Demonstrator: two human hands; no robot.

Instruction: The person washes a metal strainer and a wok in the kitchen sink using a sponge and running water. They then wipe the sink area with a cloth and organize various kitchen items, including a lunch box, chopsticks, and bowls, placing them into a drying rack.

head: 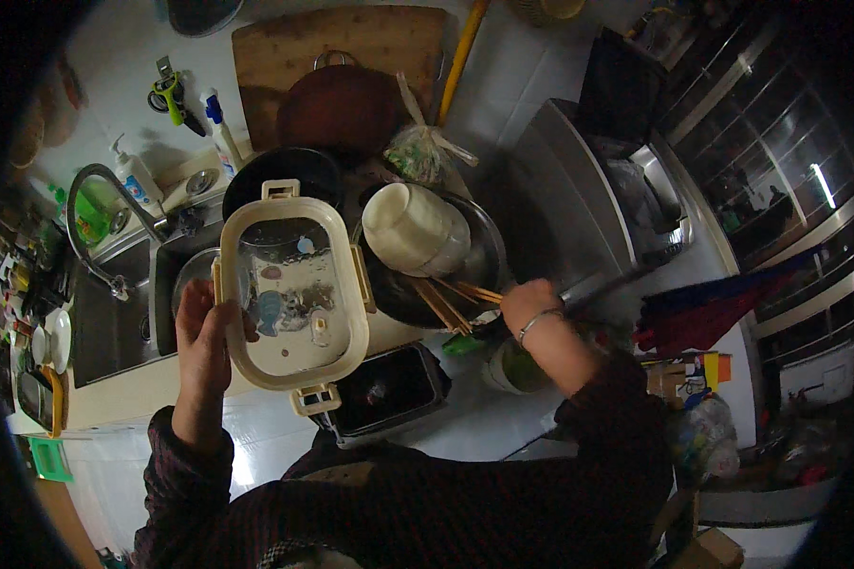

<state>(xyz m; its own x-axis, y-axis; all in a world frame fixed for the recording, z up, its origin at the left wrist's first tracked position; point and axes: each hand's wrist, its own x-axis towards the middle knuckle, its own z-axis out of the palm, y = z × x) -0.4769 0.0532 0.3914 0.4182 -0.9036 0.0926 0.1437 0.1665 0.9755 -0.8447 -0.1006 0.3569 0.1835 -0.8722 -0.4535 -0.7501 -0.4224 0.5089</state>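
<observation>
My left hand [206, 338] grips the left edge of a clear plastic container lid [295, 359] with a cream rim, clip latches and printed fish shapes. Its see-through panel is wet with drops. My right hand [534, 306] is closed around the near ends of some wooden chopsticks [480, 291], over the right rim of a dark wok [487, 227]. More wooden chopsticks [441, 307] lie across the wok's front edge. Inside the wok, stacked white bowls [416, 231] lie tilted on their side.
On the left is a double sink [114, 320] with a curved faucet [75, 213]. A black pan [285, 171] sits behind the lid. Below the counter stand a black-lined bin [384, 391] and a pale bucket [516, 366]. A tied plastic bag [423, 153] lies behind the bowls.
</observation>
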